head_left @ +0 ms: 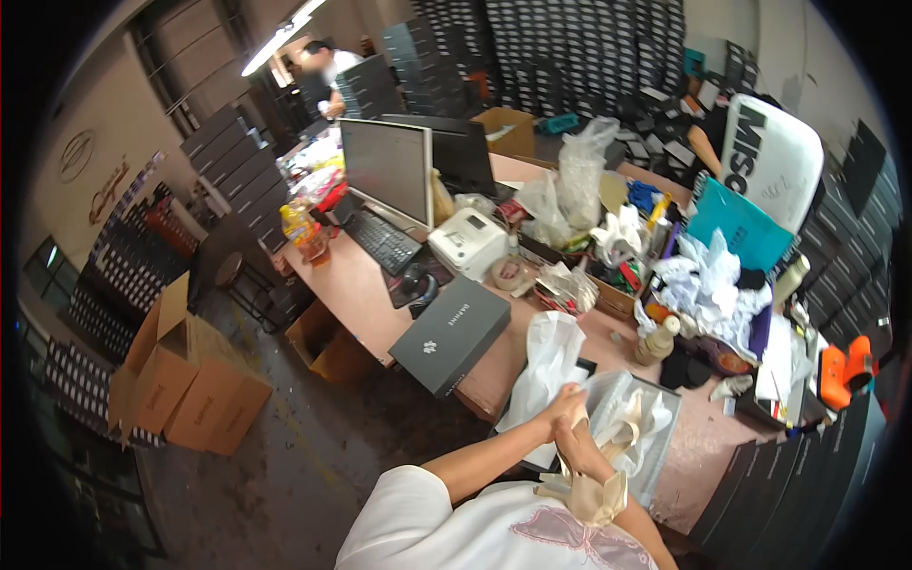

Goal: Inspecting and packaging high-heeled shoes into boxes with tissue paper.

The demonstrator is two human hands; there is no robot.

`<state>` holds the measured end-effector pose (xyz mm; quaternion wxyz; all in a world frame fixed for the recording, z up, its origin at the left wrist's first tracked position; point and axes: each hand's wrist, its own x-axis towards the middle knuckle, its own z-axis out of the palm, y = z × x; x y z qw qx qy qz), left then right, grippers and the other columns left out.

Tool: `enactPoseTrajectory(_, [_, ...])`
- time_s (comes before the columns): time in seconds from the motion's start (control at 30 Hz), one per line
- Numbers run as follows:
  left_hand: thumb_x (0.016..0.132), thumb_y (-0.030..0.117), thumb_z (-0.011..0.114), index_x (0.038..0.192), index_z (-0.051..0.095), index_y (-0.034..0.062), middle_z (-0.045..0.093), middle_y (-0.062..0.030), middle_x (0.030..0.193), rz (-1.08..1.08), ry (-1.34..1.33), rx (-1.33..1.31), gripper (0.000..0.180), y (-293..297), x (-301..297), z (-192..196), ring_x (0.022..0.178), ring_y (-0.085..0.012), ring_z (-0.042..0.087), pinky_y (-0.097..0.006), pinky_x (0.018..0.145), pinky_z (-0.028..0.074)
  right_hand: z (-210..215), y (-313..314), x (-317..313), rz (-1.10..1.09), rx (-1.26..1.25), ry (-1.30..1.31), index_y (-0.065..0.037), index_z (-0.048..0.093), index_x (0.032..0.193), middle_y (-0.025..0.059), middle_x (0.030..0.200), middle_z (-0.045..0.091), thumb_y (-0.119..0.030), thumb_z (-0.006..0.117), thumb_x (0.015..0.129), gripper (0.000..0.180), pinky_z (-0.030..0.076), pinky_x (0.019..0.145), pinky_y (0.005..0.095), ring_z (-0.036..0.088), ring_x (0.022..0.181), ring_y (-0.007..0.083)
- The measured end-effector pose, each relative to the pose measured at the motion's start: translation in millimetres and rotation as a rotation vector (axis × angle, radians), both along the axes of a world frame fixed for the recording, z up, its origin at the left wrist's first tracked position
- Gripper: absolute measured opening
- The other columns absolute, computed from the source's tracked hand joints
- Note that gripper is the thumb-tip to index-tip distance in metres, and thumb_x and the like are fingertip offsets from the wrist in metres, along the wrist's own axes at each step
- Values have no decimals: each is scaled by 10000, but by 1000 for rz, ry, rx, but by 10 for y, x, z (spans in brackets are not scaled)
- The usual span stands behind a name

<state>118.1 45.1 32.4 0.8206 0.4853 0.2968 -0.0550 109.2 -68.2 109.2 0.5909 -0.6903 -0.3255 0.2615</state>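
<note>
My left hand [563, 403] and my right hand [579, 445] meet close together at the front edge of the pink table [356, 285]. Both grip a beige satin shoe [597, 496] with ribbons, which hangs down from my right hand toward my chest. Just behind my hands an open shoe box [665, 446] lined with white tissue paper holds another beige shoe [629, 424]. A white plastic bag [546, 366] lies to the left of that box, touching my left hand.
A closed dark grey box [448, 332] lies at the table's edge. Further back stand a monitor [388, 169], keyboard [383, 241], white printer [467, 242] and cluttered bags and paper. Cardboard boxes [185, 380] sit on the floor at left. Another person [328, 76] stands far behind.
</note>
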Motion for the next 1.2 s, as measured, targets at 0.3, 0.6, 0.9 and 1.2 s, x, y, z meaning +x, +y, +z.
enactPoseTrajectory(0.3, [937,548,438,1216,494,108,575,-39,1062,45,-23,-309,524,-405,-424,729,976,-196,577,-358,869,480,325,-166,170,1,-472,-7,93,424,1219,297,1229,417,-417,425,938,582,313,1018,407,409,1170,395])
enactPoseTrajectory(0.6, [852,725,372,1213,487,31,589,-112,1011,20,147,-149,790,-305,-598,585,900,-267,620,-382,721,547,283,-655,-211,70,6,67,76,537,1158,221,1222,541,-344,407,977,475,363,1014,360,492,1162,339])
enactPoseTrajectory(0.9, [889,693,326,1246,481,46,585,-136,1107,13,87,-465,755,-247,-679,673,983,-289,610,-425,775,553,-348,-1264,287,-350,-448,3,-5,636,1047,191,907,661,-150,622,812,276,516,726,373,654,783,325])
enactPoseTrajectory(1.2, [900,664,359,1276,455,67,555,-96,1164,11,125,-459,713,-253,-680,569,1041,-236,562,-415,878,502,-333,-1122,393,-543,-320,-264,-53,681,904,125,856,618,-119,635,803,129,497,671,386,618,742,322])
